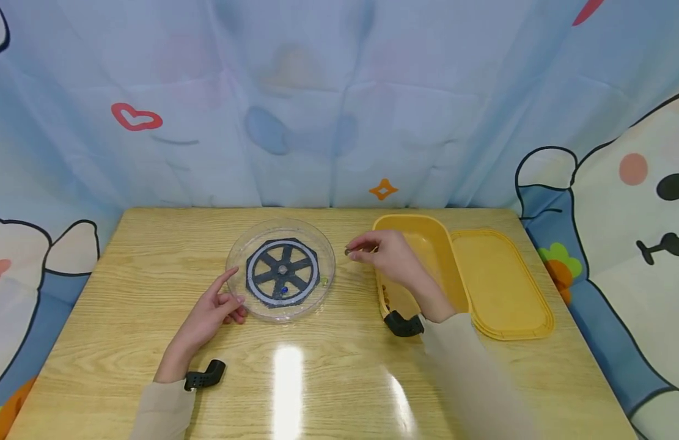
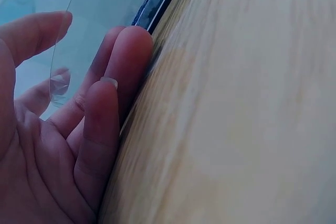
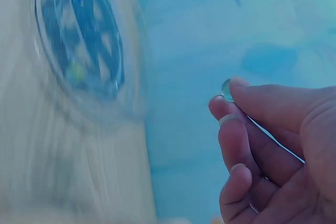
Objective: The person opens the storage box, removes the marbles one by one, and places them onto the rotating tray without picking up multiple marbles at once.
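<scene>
We have a small glass marble [image 3: 227,89] pinched between thumb and fingertip of our right hand [image 1: 391,255], held above the desk [image 1: 339,379] between the clear round dish [image 1: 280,269] and the yellow tub [image 1: 422,256]. That grip is closed tight on the marble, with the other fingers curled loosely beneath. Our left hand [image 1: 209,315] lies on the desk at the dish's near-left rim, fingers straight and relaxed, fingertips touching the rim, holding nothing.

To do this step well, we judge it best to keep the left fingers braced against the rim so the light dish cannot slide, and to bring the marble low over the dish before letting go, since a round, hard ball will bounce and roll on smooth plastic.

The dish is thin, transparent and shallow, with a dark octagonal insert carrying a spoked wheel [image 1: 282,271]; a blue marble [image 1: 285,289] sits near the wheel's near edge and a greenish one [image 1: 324,282] by the right rim. The tub is matte yellow plastic with rounded corners, its lid [image 1: 501,284] lying flat just beside it toward the desk's right edge. The desk is glossy pale wood grain.
</scene>
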`<control>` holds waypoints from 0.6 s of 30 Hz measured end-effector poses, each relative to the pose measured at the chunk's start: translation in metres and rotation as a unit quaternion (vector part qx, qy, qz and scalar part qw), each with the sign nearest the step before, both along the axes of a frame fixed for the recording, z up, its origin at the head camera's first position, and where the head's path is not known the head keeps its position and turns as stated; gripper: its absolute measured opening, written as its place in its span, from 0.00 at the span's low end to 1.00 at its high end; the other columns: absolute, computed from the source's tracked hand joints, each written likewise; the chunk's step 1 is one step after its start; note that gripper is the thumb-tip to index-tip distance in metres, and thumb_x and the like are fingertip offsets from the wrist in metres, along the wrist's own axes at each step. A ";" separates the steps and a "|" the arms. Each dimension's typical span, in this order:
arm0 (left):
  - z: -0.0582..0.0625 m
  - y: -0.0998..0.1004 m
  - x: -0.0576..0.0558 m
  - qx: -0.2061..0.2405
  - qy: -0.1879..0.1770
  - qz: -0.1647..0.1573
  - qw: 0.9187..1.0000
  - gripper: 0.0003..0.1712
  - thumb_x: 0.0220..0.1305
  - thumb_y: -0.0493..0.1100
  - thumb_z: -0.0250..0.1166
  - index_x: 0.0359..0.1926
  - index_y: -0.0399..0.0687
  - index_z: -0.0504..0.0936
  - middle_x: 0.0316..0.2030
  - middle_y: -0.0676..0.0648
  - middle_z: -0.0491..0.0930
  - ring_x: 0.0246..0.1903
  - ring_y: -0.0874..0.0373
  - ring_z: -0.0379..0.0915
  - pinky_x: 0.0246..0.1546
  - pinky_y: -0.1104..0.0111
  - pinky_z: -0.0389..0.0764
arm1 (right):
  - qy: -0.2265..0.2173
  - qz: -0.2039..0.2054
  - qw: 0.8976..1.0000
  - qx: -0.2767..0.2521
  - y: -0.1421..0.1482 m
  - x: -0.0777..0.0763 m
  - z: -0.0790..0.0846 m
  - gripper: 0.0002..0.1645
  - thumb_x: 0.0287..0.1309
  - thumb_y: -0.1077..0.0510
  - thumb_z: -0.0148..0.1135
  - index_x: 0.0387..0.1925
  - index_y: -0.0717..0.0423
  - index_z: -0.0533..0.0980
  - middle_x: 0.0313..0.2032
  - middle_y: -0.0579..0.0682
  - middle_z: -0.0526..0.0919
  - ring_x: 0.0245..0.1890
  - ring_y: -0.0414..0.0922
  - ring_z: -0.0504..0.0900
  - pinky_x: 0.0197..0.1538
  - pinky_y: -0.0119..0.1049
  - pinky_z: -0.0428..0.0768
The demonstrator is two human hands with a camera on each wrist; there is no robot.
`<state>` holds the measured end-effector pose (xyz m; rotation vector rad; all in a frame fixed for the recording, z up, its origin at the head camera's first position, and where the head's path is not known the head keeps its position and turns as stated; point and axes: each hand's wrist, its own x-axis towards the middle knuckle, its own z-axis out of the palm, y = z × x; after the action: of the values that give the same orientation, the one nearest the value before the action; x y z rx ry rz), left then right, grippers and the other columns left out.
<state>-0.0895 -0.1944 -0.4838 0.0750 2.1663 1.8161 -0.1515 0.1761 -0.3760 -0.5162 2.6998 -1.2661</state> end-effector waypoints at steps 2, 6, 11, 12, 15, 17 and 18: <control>0.000 0.000 0.000 0.000 0.000 0.000 1.000 0.39 0.75 0.44 0.59 0.79 0.55 0.50 0.34 0.38 0.83 0.32 0.48 0.83 0.36 0.64 0.79 | -0.002 -0.003 1.000 -0.009 -0.012 0.003 -0.002 0.07 0.61 0.59 0.70 0.41 0.54 0.86 0.38 0.46 0.87 0.34 0.44 0.80 0.37 0.39 0.78; 0.000 -0.001 0.000 -0.004 0.002 -0.001 1.000 0.39 0.75 0.44 0.59 0.79 0.56 0.50 0.34 0.37 0.83 0.32 0.47 0.83 0.36 0.64 0.78 | 0.001 0.001 0.999 -0.035 -0.035 0.009 -0.007 0.07 0.59 0.60 0.71 0.39 0.55 0.87 0.36 0.46 0.87 0.33 0.44 0.80 0.35 0.38 0.78; 0.000 -0.001 -0.001 -0.006 0.005 -0.003 1.000 0.38 0.75 0.44 0.58 0.79 0.57 0.51 0.34 0.37 0.83 0.32 0.47 0.83 0.36 0.65 0.78 | -0.003 0.011 0.999 -0.053 -0.056 0.013 -0.018 0.07 0.58 0.61 0.72 0.40 0.57 0.86 0.34 0.45 0.86 0.32 0.43 0.79 0.32 0.35 0.76; 0.000 -0.001 0.000 -0.005 0.005 -0.003 1.000 0.38 0.75 0.44 0.58 0.79 0.57 0.51 0.34 0.38 0.83 0.32 0.47 0.83 0.36 0.65 0.78 | -0.004 0.011 0.999 -0.052 -0.059 0.013 -0.021 0.07 0.58 0.60 0.72 0.40 0.56 0.86 0.33 0.45 0.85 0.31 0.43 0.79 0.31 0.35 0.75; 0.000 0.000 0.000 -0.001 0.003 -0.002 1.000 0.38 0.75 0.44 0.58 0.79 0.56 0.51 0.34 0.38 0.83 0.32 0.47 0.83 0.35 0.64 0.78 | -0.011 0.010 0.999 -0.051 -0.066 0.015 -0.026 0.08 0.58 0.59 0.72 0.40 0.56 0.86 0.33 0.43 0.85 0.32 0.43 0.79 0.31 0.35 0.75; 0.000 0.000 0.000 -0.001 0.003 -0.001 1.000 0.38 0.75 0.43 0.58 0.79 0.56 0.50 0.34 0.38 0.83 0.32 0.47 0.83 0.36 0.64 0.78 | -0.013 0.008 0.998 -0.053 -0.070 0.015 -0.029 0.08 0.58 0.59 0.73 0.40 0.55 0.86 0.33 0.43 0.85 0.32 0.43 0.79 0.32 0.36 0.75; -0.001 0.000 0.000 -0.001 0.002 0.000 1.000 0.38 0.75 0.44 0.58 0.79 0.56 0.50 0.33 0.38 0.83 0.32 0.47 0.83 0.35 0.64 0.79 | -0.015 0.008 0.998 -0.055 -0.072 0.015 -0.030 0.08 0.58 0.59 0.73 0.40 0.55 0.86 0.33 0.43 0.85 0.32 0.43 0.79 0.32 0.36 0.76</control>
<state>-0.0897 -0.1943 -0.4844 0.0790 2.1711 1.8160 -0.1364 0.1046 -0.4064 -0.5240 2.6078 -1.4125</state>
